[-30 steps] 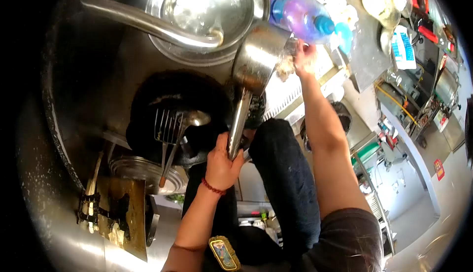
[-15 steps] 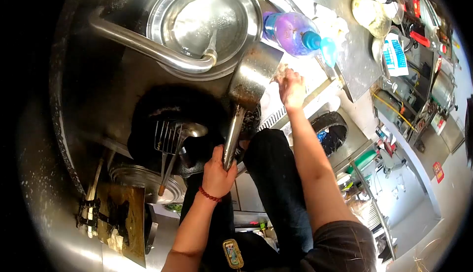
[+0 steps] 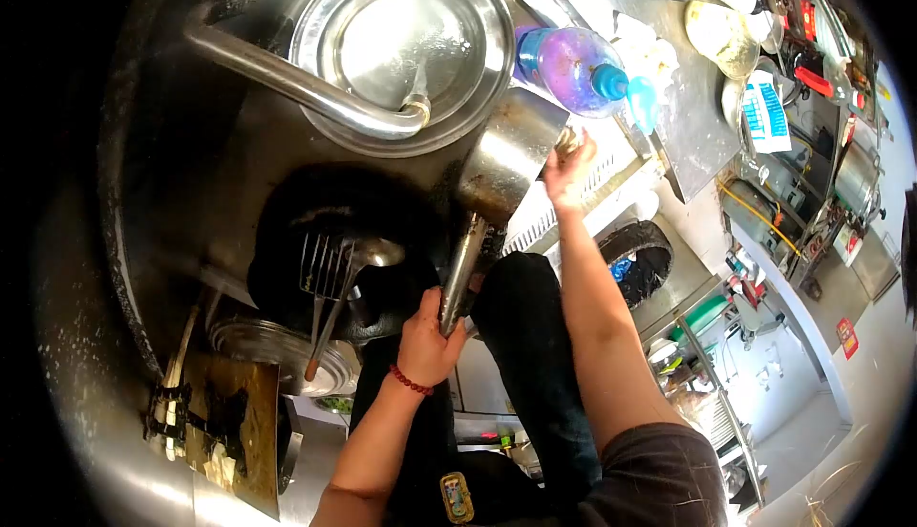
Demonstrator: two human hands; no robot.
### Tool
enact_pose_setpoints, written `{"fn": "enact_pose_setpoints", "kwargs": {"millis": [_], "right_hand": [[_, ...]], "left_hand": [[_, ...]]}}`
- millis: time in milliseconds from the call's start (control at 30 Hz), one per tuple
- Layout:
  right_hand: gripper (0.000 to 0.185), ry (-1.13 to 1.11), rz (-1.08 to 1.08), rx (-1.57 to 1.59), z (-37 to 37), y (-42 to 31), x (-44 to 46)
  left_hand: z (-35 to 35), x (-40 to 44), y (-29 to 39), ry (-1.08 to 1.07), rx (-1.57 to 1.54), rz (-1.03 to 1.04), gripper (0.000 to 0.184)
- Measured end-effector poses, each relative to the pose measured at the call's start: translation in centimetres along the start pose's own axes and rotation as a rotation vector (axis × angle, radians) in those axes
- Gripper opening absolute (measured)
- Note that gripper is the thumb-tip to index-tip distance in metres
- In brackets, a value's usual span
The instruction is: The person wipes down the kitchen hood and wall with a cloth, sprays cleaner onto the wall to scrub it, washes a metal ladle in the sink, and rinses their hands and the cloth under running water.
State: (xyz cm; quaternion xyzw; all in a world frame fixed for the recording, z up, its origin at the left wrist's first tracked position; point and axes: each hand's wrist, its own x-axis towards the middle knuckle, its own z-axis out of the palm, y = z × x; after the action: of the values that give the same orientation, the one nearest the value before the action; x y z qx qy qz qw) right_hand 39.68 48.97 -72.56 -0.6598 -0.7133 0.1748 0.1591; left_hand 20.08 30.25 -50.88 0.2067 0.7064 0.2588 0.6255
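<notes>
My left hand (image 3: 430, 344) is closed around the long handle of a stained metal saucepan (image 3: 513, 152). The pan is tilted, its side facing me and its base toward the upper right. My right hand (image 3: 571, 181) is at the pan's far right end, fingers curled on a small tan wad (image 3: 567, 140), partly hidden, whose kind I cannot make out. Just above that hand lies a purple bottle (image 3: 573, 70) with a blue cap. Left of the pan is a dark wok (image 3: 325, 197) with a slotted spatula (image 3: 325, 264) and a ladle (image 3: 380, 254).
A metal tap (image 3: 296, 86) reaches over a wide steel basin (image 3: 308, 44) at the top. A dark-rimmed bin (image 3: 657, 240) stands right of my right forearm. Shelves with kitchen goods run along the far right. Another metal pot (image 3: 253, 336) sits at lower left.
The saucepan has shifted slightly right and its handle has swung a little. My right hand has moved slightly down, and the tan wad in its fingers shows more clearly. Water at the tap looks similar.
</notes>
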Motion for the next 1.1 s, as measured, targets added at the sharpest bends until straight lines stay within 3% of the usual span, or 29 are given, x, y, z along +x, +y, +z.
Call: {"fn": "enact_pose_setpoints", "kwargs": {"millis": [33, 100, 133, 200, 300, 333, 400, 467, 600, 633, 700, 767, 833, 900, 967, 1000, 1100], "right_hand": [[0.057, 0.032, 0.007, -0.02, 2.6, 1.4, -2.0], [0.053, -0.247, 0.276, 0.426, 6.6, 2.5, -4.3], [0.05, -0.316, 0.299, 0.498, 7.0, 2.7, -4.0], [0.046, -0.403, 0.243, 0.537, 4.6, 2.5, -1.2], [0.041, -0.496, 0.374, 0.689, -1.1, 0.7, 1.8], [0.039, -0.485, 0.343, 0.622, -2.8, 0.1, 1.0], [0.037, -0.336, 0.051, 0.255, -3.1, -0.2, -1.9], [0.036, -0.26, -0.108, 0.005, -0.6, -0.2, -4.5], [0.038, -0.277, -0.294, -0.165, 3.7, -0.6, 0.7], [0.039, -0.317, -0.263, -0.169, 3.0, -1.9, 2.9], [0.035, -0.525, 0.186, -0.078, 2.0, -2.7, 4.7], [0.039, -0.579, 0.075, -0.262, 2.1, -2.3, 6.5], [0.032, -0.794, 0.142, -0.372, 2.0, -3.1, 7.7], [0.024, -0.73, 0.09, -0.424, 2.2, -3.1, 6.5], [0.013, -0.378, 0.193, 0.416, 3.6, -2.1, 5.3], [0.016, -0.404, 0.568, 0.862, 2.3, -2.6, 4.6], [0.024, -0.148, -0.091, 0.017, -1.2, -4.7, 3.0]], "left_hand": [[0.3, 0.4, 0.1, -0.008, 0.015, 0.014, 0.039], [1.1, 1.6, -0.3, -0.013, 0.031, 0.028, 0.039], [1.5, 2.0, -0.9, 0.006, 0.082, 0.062, 0.04], [1.8, 1.7, -1.6, 0.022, 0.171, 0.097, 0.044], [0.6, 1.1, -3.2, 0.138, 0.417, 0.307, 0.051], [-0.2, 0.8, -3.2, 0.143, 0.418, 0.308, 0.051], [-1.5, 0.4, -3.3, 0.043, 0.524, 0.266, 0.052], [-2.5, 0.0, -3.6, 0.103, 0.495, 0.301, 0.052], [-4.4, -0.6, -2.7, 0.235, 0.336, 0.236, 0.048], [-4.8, -0.9, -2.2, 0.285, 0.274, 0.198, 0.046], [-5.0, -0.1, -1.8, 0.245, 0.211, 0.128, 0.045], [-4.8, 1.3, -1.5, 0.299, 0.215, 0.167, 0.044], [-4.7, 3.0, -0.8, 0.32, 0.191, 0.132, 0.042], [-5.1, 4.7, -0.5, 0.346, 0.186, 0.093, 0.041], [-5.5, 6.6, 0.4, 0.432, 0.21, 0.146, 0.041], [-5.9, 7.6, 0.7, 0.461, 0.243, 0.097, 0.04], [-6.7, 12.0, 0.5, 0.445, 0.28, -0.004, 0.037]]}}
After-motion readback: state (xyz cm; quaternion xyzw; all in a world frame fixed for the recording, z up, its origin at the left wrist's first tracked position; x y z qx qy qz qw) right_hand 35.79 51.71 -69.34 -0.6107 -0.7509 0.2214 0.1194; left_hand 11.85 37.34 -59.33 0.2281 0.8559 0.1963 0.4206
